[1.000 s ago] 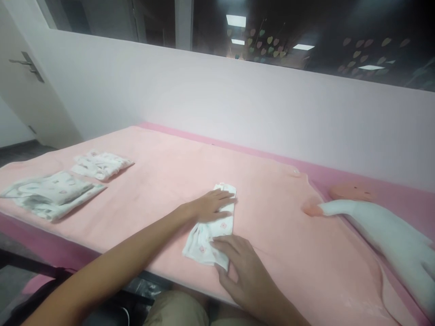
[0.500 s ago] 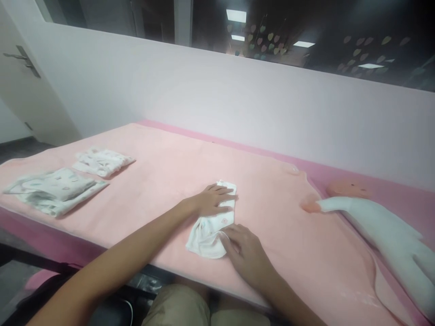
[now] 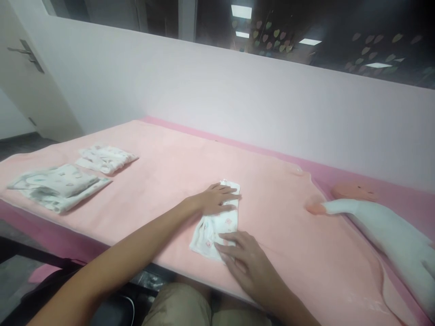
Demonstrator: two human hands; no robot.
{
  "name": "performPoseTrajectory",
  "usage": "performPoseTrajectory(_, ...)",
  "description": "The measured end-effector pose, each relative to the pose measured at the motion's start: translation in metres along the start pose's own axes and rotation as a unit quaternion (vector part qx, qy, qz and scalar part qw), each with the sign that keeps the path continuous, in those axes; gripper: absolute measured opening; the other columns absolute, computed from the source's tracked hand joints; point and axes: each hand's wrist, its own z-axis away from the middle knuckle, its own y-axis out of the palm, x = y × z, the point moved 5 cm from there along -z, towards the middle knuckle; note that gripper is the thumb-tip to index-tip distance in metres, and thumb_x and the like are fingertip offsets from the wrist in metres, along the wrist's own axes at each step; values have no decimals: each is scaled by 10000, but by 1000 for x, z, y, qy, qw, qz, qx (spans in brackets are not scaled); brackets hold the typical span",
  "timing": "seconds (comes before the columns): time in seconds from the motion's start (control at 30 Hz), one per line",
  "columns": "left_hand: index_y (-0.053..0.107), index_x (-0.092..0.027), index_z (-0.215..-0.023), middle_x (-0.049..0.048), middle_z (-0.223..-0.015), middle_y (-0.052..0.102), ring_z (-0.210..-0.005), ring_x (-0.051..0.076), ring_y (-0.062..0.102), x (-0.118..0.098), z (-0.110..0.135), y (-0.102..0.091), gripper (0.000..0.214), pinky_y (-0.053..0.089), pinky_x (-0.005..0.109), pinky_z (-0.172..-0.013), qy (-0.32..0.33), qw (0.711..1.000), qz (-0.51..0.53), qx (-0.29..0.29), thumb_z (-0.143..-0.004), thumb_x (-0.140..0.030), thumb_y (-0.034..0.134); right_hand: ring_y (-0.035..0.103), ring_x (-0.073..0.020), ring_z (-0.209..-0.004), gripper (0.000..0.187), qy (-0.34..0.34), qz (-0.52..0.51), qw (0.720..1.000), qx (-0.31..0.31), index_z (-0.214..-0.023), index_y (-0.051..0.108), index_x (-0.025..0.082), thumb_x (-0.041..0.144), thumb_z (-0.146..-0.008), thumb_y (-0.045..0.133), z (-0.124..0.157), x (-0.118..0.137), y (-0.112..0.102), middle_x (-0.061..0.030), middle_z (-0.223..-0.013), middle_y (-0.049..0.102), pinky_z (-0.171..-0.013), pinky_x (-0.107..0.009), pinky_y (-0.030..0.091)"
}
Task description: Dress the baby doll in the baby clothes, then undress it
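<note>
A small white printed cloth (image 3: 220, 224), folded into a narrow strip, lies on the pink table cover (image 3: 163, 154); its exact kind I cannot make out. Across its far half my left hand (image 3: 219, 199) rests flat with the fingers spread, holding nothing. My right hand (image 3: 241, 253) is at the near right end, fingers stretched over the cloth's edge and apart from one another. Parts of the cloth are hidden beneath both hands.
Two folded printed cloths lie at the left, a nearer one (image 3: 61, 185) and a farther one (image 3: 107, 158). A baby doll in white clothing (image 3: 384, 226) lies along the right side. Behind the table rises a white wall (image 3: 204, 86).
My right hand has released the lifted near edge of the cloth, which now lies flatter. Its fingers have straightened over it. My left hand stays spread on the far half.
</note>
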Motion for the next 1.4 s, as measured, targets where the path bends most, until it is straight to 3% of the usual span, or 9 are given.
performPoseTrajectory(0.27,253,-414,-1677,-7,-1750,259,-1618,287,231,-5,4,-7,672,84,542,-1323,38,996,-26,-73,-1063,-649,393,633,-266,-1246,320,-70,59,995,-27,-1308,700,323,266,-1004,617,12,6,-4,-69,-1324,695,-1048,-430,542)
performPoseTrajectory(0.43,332,-348,-1640,59,-1682,383,-1522,281,367,-4,5,-21,565,275,499,-1252,5,979,-69,-193,-1098,-505,364,660,-259,-1132,302,155,-13,978,-136,-1196,702,293,466,-1056,498,-20,-50,-40,-66,-1214,721,-983,-425,533)
performPoseTrajectory(0.57,456,-196,-1507,159,-1444,559,-1324,351,493,18,8,-25,609,401,529,-1113,-134,963,-77,-221,-1015,-553,491,678,-264,-953,407,281,-26,957,-74,-1053,705,243,598,-1005,511,-62,-96,-51,-73,-1063,747,-841,-404,519)
performPoseTrajectory(0.73,564,-169,-1168,164,-1229,622,-1144,361,555,27,15,-28,522,410,534,-1053,-215,961,-36,-170,-948,-640,522,594,-216,-687,483,284,-43,955,-75,-740,596,234,692,-886,630,-104,-130,-36,-20,-733,672,-657,-339,429)
performPoseTrajectory(0.9,529,-195,-1142,128,-1126,658,-1149,371,554,23,16,-33,472,410,526,-1026,-237,957,35,-167,-897,-592,604,564,-190,-714,457,234,-134,958,-99,-835,590,225,674,-901,643,-114,-139,-20,5,-788,645,-671,-322,439)
performPoseTrajectory(1.13,564,-221,-1065,93,-1173,630,-1099,277,565,-17,23,-62,267,495,406,-928,-160,934,99,-304,-915,-427,642,676,-225,-917,504,182,-366,904,-128,-987,510,239,699,-890,694,-112,-127,-15,-29,-956,695,-797,-348,543)
performPoseTrajectory(1.27,683,-257,-1084,33,-1090,714,-977,222,646,-64,37,-58,210,519,349,-876,-72,969,185,-145,-995,-425,595,688,-218,-924,524,180,-400,888,-137,-1072,510,238,691,-893,703,-111,-122,-15,-39,-1003,713,-843,-362,556)
performPoseTrajectory(1.33,736,-285,-1116,21,-1105,747,-1058,245,666,-76,50,-47,231,501,377,-979,-59,980,185,-52,-1003,-438,605,695,-225,-986,537,185,-417,879,-138,-1111,506,235,687,-897,702,-110,-121,-15,-60,-1077,719,-886,-371,559)
performPoseTrajectory(1.4,757,-302,-1155,25,-1149,754,-1176,274,645,-74,62,-38,257,436,421,-1111,-63,983,170,-35,-1012,-449,602,698,-235,-1025,547,197,-432,870,-131,-1141,500,236,685,-900,700,-109,-120,-13,-74,-1130,718,-891,-378,566)
